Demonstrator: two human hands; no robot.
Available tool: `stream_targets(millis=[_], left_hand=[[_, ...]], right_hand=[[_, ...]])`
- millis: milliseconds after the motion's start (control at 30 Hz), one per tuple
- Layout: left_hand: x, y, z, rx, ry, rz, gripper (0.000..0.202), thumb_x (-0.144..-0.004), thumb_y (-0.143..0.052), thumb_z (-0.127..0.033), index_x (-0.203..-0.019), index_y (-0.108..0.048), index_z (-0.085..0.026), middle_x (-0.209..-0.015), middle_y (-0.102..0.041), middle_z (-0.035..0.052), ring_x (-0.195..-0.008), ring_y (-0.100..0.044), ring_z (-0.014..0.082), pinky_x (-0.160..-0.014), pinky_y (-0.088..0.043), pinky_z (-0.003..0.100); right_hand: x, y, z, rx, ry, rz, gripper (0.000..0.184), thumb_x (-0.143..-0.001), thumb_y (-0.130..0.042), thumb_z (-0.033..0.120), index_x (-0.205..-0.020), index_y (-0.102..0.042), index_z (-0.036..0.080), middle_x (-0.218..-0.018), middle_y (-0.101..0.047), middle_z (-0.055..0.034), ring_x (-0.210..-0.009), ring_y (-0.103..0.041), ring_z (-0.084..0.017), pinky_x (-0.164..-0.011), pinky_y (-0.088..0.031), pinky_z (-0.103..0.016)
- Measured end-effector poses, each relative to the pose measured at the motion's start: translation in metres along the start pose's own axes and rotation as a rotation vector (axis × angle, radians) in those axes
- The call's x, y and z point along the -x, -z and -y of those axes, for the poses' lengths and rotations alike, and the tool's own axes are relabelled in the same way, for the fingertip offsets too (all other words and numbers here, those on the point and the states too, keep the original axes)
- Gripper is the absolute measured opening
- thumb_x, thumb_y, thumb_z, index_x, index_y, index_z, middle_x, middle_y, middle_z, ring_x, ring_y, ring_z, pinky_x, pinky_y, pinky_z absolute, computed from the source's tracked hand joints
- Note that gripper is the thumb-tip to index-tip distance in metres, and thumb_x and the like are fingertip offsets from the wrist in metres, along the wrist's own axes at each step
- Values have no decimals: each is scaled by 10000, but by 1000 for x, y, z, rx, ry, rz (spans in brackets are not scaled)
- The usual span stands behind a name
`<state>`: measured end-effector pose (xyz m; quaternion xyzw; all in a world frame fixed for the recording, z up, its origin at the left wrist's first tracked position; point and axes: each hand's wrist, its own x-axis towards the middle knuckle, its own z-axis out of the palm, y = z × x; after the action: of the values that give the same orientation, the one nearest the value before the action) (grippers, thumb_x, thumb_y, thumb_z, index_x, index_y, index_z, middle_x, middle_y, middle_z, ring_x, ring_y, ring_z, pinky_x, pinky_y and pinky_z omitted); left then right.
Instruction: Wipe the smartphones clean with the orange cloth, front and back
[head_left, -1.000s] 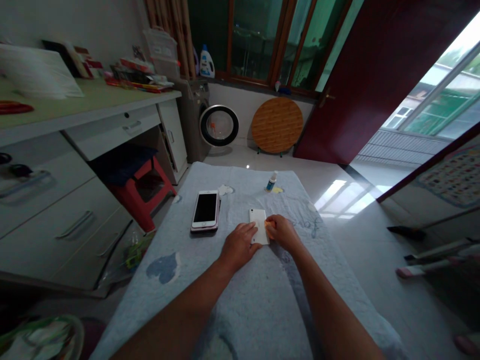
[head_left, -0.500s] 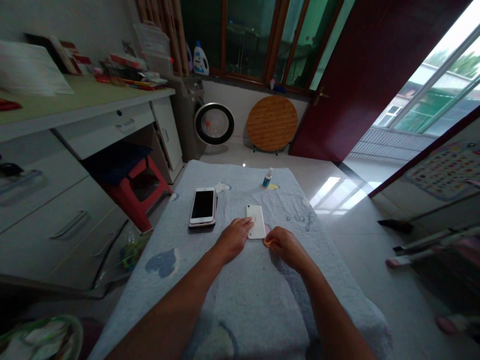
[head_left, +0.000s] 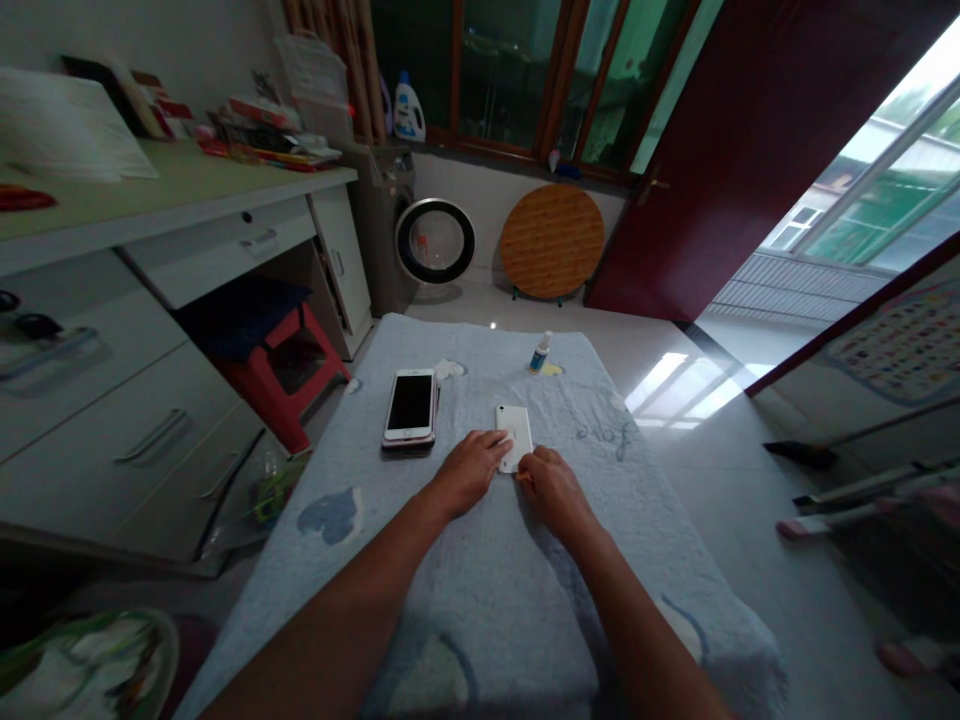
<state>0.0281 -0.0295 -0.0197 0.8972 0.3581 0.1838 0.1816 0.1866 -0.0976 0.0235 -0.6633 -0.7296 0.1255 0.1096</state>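
Note:
A white phone (head_left: 516, 424) lies back up on the cloth-covered table, its camera at the top left corner. My left hand (head_left: 469, 470) holds it at the left edge, fingertips pressed on its back. Closed at the phone's lower right corner, my right hand (head_left: 551, 490) pinches a small orange piece (head_left: 522, 477); mostly hidden by the fingers, its kind cannot be made out. To the left rests a stack of phones (head_left: 411, 405), the top one white-framed with a dark screen. Behind the white phone stands a small spray bottle (head_left: 540, 354) with a blue label.
A pale blue patterned cloth (head_left: 480, 570) covers the table. On the left are a desk with drawers (head_left: 150, 400) and a red stool (head_left: 292, 370). Beyond stand a washing machine with its round door (head_left: 435, 241) open and a round wooden tabletop (head_left: 553, 242) against the wall.
My right hand has moved left along the phone's lower edge with the orange piece, which now shows less. My left hand stays on the phone. The camera view has shifted slightly.

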Motion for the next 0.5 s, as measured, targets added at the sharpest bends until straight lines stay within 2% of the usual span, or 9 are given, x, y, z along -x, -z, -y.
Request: stream_targets(millis=[100,300,500], left_hand=[[0,3,-2,2,0,22,361,-935,-449,-168,-1277,-553,-216,-1359,-535,62,-1218,-473,192,-1053,-375,361],[1,8,-4,60,-4,9,381,-916,-462,-156,-1283,-546,-221,-1355,-543,59,-1218,-471,199,-1061,-378,382],[0,2,0,24,-15,19,375,-912,-463,-145,-1274,-552,-188,-1371,-526,71,-1227,-469,202,-1067,-371,375]], right_hand=[[-4,-5,12,11,31,3,177,-893,-484,122,-876,-657,157,-916,-602,-77,-893,-524,-172,-809,-381,-254],[-9,-14,26,-22,94,-51,214,-900,-468,106,-1039,-626,143,-1005,-621,-92,-937,-536,-189,-894,-363,-309],[-2,-9,13,-45,13,-58,108,-877,-521,145,-882,-627,165,-915,-594,-77,-875,-527,-183,-780,-386,-263]])
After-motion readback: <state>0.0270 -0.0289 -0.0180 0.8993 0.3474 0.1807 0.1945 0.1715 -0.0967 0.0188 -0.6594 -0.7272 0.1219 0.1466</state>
